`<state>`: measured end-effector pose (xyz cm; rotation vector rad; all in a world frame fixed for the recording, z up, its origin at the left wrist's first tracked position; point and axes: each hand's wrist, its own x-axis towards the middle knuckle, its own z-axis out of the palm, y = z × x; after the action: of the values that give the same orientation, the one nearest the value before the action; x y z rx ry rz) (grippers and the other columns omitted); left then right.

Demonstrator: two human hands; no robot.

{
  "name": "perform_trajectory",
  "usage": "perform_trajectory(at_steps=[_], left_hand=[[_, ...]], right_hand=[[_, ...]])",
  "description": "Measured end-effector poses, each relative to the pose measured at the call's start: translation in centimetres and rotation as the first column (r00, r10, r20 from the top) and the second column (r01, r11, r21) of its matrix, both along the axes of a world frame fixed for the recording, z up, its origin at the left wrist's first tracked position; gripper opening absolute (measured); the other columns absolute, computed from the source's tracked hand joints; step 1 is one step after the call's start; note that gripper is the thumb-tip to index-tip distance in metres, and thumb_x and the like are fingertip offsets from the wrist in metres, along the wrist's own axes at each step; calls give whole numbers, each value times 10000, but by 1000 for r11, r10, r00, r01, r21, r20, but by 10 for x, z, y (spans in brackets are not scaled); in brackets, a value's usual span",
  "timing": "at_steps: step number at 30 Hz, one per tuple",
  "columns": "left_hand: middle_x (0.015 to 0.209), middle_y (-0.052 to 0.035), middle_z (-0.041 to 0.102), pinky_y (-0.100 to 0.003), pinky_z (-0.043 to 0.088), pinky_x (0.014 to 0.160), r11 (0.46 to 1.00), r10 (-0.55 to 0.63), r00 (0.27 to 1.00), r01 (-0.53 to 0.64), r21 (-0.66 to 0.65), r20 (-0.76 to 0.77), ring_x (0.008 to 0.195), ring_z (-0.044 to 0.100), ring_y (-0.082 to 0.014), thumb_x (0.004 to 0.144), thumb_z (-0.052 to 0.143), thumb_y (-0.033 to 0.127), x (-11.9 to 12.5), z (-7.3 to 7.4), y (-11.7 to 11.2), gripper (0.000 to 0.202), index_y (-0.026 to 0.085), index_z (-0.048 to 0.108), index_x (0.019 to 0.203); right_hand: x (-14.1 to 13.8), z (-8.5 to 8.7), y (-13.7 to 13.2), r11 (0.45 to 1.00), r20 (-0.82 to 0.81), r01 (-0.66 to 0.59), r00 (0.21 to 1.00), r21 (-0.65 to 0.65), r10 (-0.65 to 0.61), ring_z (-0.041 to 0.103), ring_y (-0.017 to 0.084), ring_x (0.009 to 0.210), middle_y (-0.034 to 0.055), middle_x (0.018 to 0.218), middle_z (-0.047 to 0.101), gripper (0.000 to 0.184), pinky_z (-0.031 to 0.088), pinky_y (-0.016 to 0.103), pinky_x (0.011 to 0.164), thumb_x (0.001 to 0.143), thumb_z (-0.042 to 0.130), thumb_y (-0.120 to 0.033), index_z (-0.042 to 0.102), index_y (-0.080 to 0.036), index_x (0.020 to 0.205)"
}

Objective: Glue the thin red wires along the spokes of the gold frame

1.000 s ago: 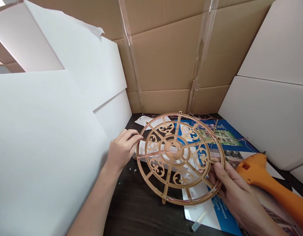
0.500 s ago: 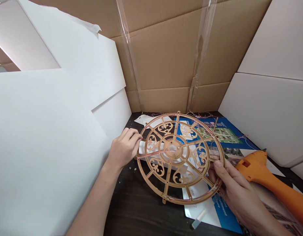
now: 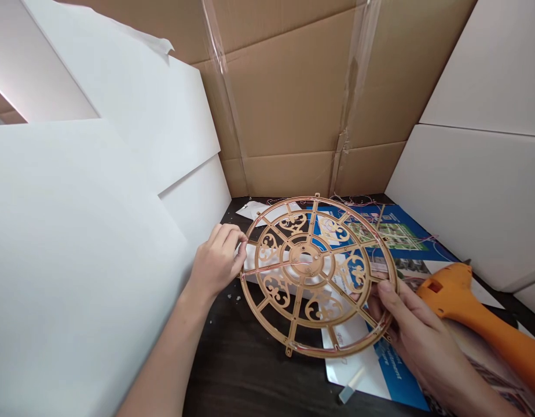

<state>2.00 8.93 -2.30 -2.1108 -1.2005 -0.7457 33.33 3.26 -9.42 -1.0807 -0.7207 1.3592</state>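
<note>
A round, gold-brown openwork frame [image 3: 297,328] with spokes and curled ornaments is held tilted above the table. Thin reddish wire runs along its rim and across one spoke. On its right side, my right hand [image 3: 417,330] grips the rim, thumb on top and fingers underneath. My left hand [image 3: 217,260] is closed in a pinch at the left rim; its fingertips partly hide what lies between them. Right of the frame, beside my right hand, lies an orange glue gun [image 3: 450,292].
Blue-and-white printed sheets [image 3: 402,379] cover part of the dark table [image 3: 233,370]. A small translucent stick [image 3: 352,387] lies near the front. Loose thin wires [image 3: 358,201] and a white packet [image 3: 254,209] are at the back. White panels [image 3: 98,231] and cardboard [image 3: 285,104] enclose the space.
The frame has shifted very slightly and its tilt has altered a little. Both hands keep nearly the same places at its rim.
</note>
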Motion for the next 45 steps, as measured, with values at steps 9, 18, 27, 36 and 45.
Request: perform_trajectory(at_steps=[9,18,27,36,45], left_hand=[[961,-53,738,-310,543,693,998,-61,998,61,-18,-5,871,638,-195,983,558,134,-2,2,-1,141,193,685,997],[937,-65,732,-328,512,656,999,-43,996,42,-21,-72,860,613,-214,985,541,146,-1,-1,2,150,188,677,936],[934,-85,703,-315,522,680,1000,-22,999,22,-3,-43,888,625,-216,982,525,139,-2,-3,3,118,184,616,921],[950,-53,736,-313,541,711,997,-64,996,66,31,-58,867,626,-207,973,596,138,-3,0,1,104,182,677,1021],[929,-29,763,-299,523,660,992,-112,984,118,37,-141,804,593,-193,960,592,100,-5,1,2,131,183,693,959]], right_hand=[[-1,10,-1,998,56,8,998,-65,-5,561,178,667,20,788,650,560,549,223,550,642,885,-615,736,-271,1057],[2,-1,0,1000,47,11,999,-5,-11,493,149,640,4,718,558,482,516,188,532,692,874,-590,745,-297,1053],[-5,20,2,996,22,25,999,-90,-23,576,183,612,28,710,641,538,560,245,512,560,923,-607,753,-285,957],[-4,18,2,990,-15,58,998,-130,-61,680,225,783,42,937,727,606,614,249,574,506,949,-599,746,-309,998],[-3,17,0,989,-45,43,998,-139,-49,657,202,718,32,837,701,471,603,236,574,546,947,-551,750,-315,902]])
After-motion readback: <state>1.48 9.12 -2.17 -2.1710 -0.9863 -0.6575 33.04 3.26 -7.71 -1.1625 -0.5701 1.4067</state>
